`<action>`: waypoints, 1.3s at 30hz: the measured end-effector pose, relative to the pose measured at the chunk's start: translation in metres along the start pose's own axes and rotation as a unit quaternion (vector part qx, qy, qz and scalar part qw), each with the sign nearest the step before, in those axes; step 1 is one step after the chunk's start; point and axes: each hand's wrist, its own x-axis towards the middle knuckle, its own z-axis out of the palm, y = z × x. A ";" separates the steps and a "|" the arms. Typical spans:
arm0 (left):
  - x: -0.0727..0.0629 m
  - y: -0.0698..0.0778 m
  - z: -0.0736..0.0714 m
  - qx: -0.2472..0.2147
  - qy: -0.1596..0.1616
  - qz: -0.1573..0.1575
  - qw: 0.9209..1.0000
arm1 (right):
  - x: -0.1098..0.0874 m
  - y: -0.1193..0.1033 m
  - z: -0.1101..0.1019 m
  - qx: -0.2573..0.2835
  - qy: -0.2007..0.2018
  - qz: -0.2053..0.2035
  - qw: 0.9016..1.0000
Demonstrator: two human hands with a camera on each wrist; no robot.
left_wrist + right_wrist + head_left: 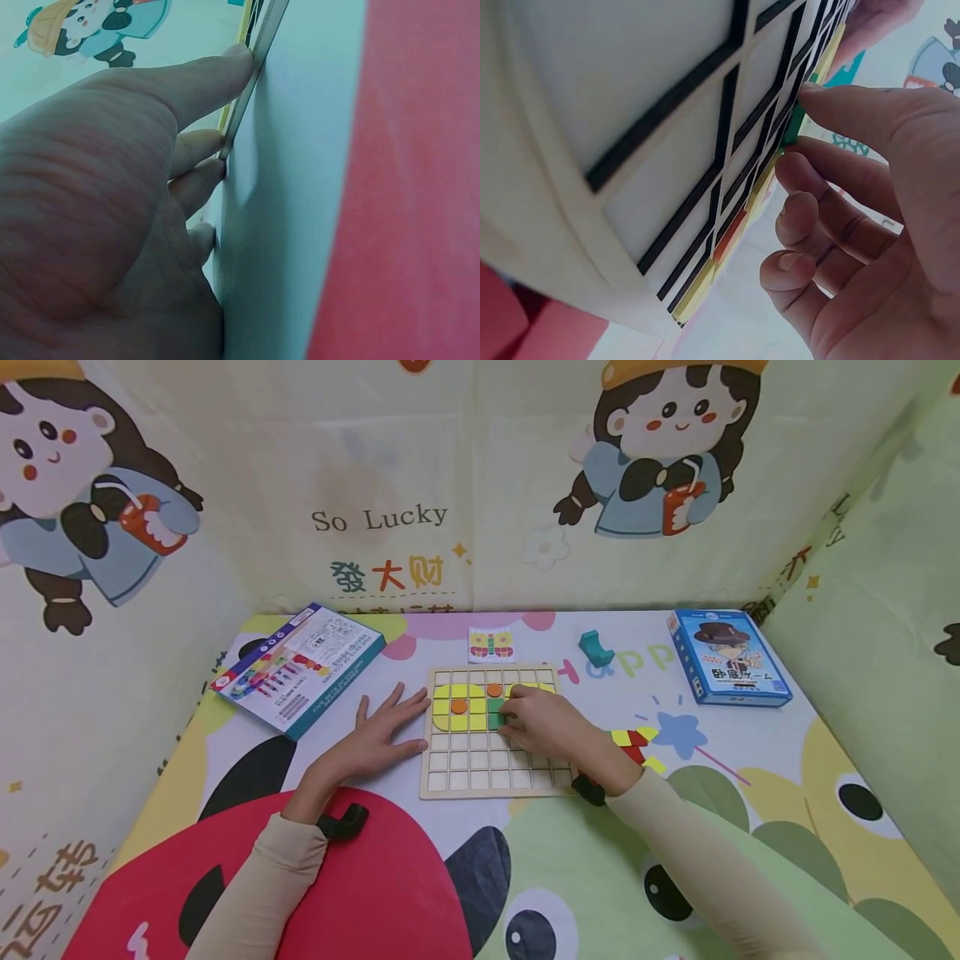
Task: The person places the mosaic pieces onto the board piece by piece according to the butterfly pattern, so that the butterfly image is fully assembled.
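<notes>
**Right hand point(546, 722) pinching a small green square tile point(795, 126) at a pale wooden grid board point(461, 768)**

Head view: the board lies mid-worktop point(405, 877), on a colourful cartoon print. Flat yellow tiles point(477, 722) and round orange tiles point(459, 706) sit in its upper half, with green there too, beside the right hand's fingertips. The left hand point(378, 735) spreads its fingers at the board's left edge. Behind the board are a white butterfly card point(491, 645) and a curved teal block point(595, 648); a teal-and-white box point(303, 668) lies left, a blue box with a hatted figure point(729, 657) right. Loose red and yellow tiles point(635, 739) show past the right forearm.

Left wrist view: the fingers are apart, thumb tip touching the board's rim.

Right wrist view: thumb and index finger are clamped on the green tile at the board's surface; the other fingers curl loosely
</notes>
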 end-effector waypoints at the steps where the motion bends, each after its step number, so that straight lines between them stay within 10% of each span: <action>1: 0.000 0.000 0.000 0.000 0.000 0.000 1.000 | 0.000 0.000 0.001 0.000 0.000 0.000 1.000; 13: 0.000 -0.001 0.001 0.001 0.002 -0.002 1.000 | -0.013 0.022 -0.010 0.043 0.009 0.014 0.999; 39: 0.000 0.000 0.000 -0.005 0.001 -0.001 1.000 | -0.113 0.122 -0.039 0.078 -0.014 0.093 0.993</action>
